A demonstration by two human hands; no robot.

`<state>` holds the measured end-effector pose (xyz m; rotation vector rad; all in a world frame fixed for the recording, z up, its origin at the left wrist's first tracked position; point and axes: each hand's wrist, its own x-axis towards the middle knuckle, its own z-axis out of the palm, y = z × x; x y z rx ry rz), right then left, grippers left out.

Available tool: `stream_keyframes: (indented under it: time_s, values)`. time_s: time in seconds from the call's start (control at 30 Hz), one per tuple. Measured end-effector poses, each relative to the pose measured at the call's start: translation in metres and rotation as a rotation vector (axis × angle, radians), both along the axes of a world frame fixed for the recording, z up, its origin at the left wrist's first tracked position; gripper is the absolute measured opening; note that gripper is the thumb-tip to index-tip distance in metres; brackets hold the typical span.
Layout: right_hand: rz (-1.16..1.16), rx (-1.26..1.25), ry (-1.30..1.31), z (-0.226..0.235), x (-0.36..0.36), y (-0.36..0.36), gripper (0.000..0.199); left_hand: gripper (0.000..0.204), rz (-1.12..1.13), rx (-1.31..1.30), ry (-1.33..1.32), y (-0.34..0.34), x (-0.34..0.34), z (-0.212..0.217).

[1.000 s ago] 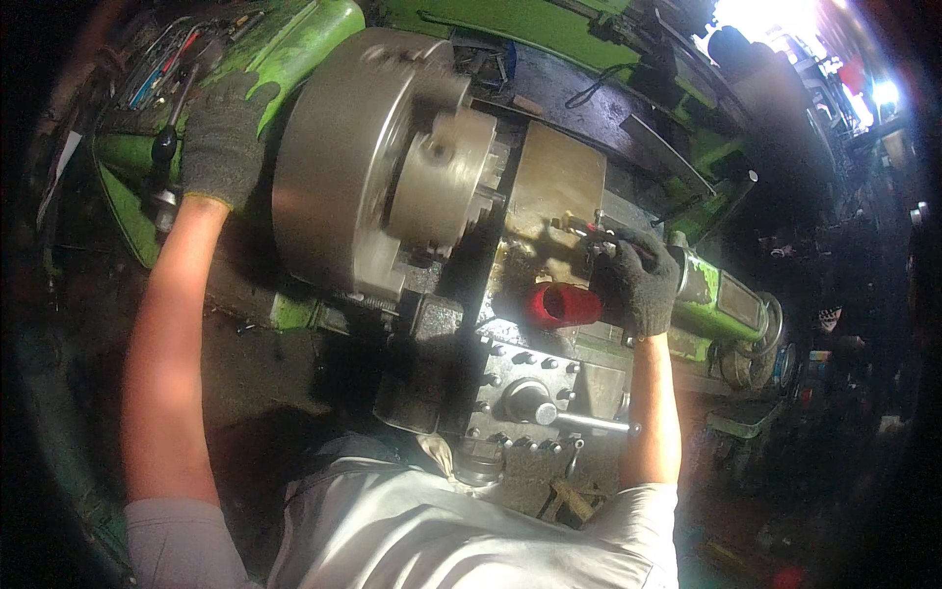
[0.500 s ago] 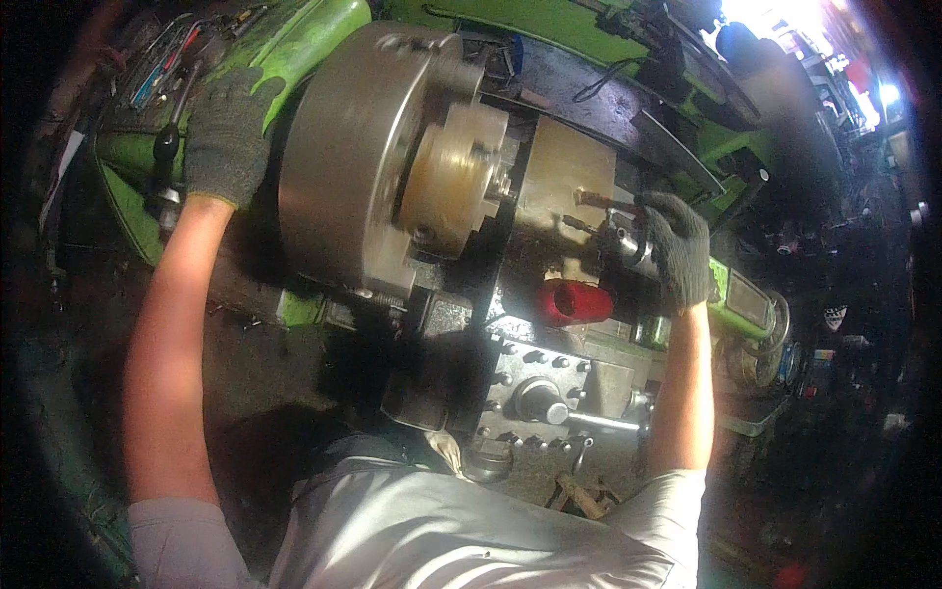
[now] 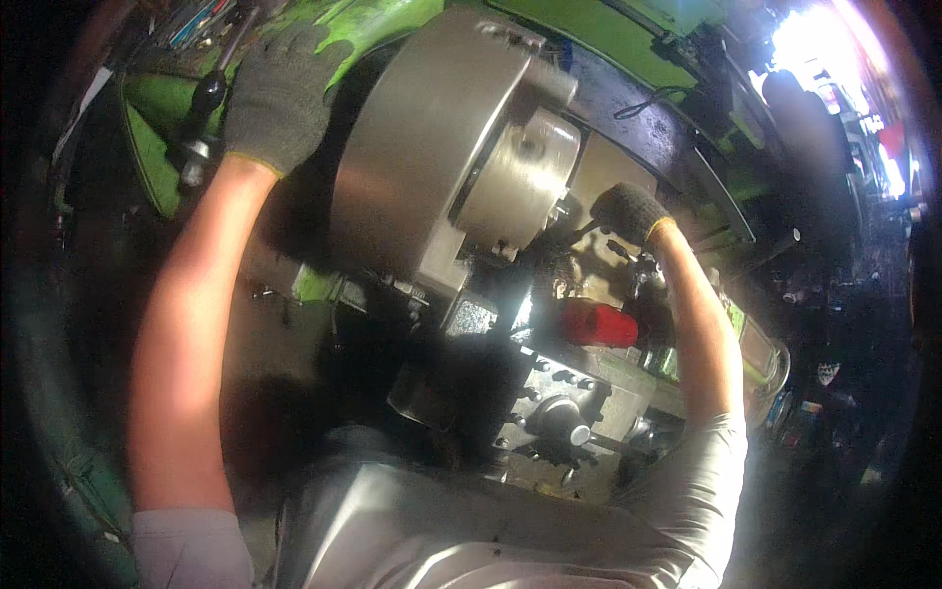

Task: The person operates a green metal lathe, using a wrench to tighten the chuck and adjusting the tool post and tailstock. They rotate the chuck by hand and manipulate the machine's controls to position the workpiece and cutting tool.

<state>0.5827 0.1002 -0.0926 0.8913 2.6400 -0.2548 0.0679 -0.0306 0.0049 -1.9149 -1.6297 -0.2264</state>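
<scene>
My left hand [image 3: 282,98], in a dark grey knit glove, lies with fingers apart on the green lathe housing [image 3: 385,18], beside a lever with a black knob [image 3: 209,93]. To its right is a large steel chuck [image 3: 422,147] gripping a round metal workpiece [image 3: 525,182]. My right hand [image 3: 628,211], gloved alike, is closed just right of the workpiece. From its fingers a slim stick-like tool [image 3: 586,233] points toward the workpiece; glove and shadow hide its kind. Below that hand, a drill bit [image 3: 620,252] sticks out near my forearm.
A red cup-shaped container [image 3: 599,323] lies below my right hand. Nearer to me stands the square tool post [image 3: 559,417] with several bolts and a central knob. A dark looped cable [image 3: 648,101] rests on the far side. Loose hand tools [image 3: 201,22] lie at the far left.
My right hand has moved left and slightly away from me, from beside the drill bit to the workpiece. Chuck and workpiece look less blurred. My left hand stays on the housing; the view has shifted.
</scene>
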Motion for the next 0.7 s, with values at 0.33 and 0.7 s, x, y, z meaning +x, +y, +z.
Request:
stream_keyframes:
  time_s: [0.33,0.7]
  values:
    - [-0.205,-0.176,-0.169,0.013,0.018,0.026,0.014,0.048,0.043,-0.034,0.028,-0.002,0.002,0.003]
    - [-0.327,-0.161,-0.318,0.023,0.010,0.027,0.017,0.048,-0.003,0.013,0.007,-0.001,0.002,0.000]
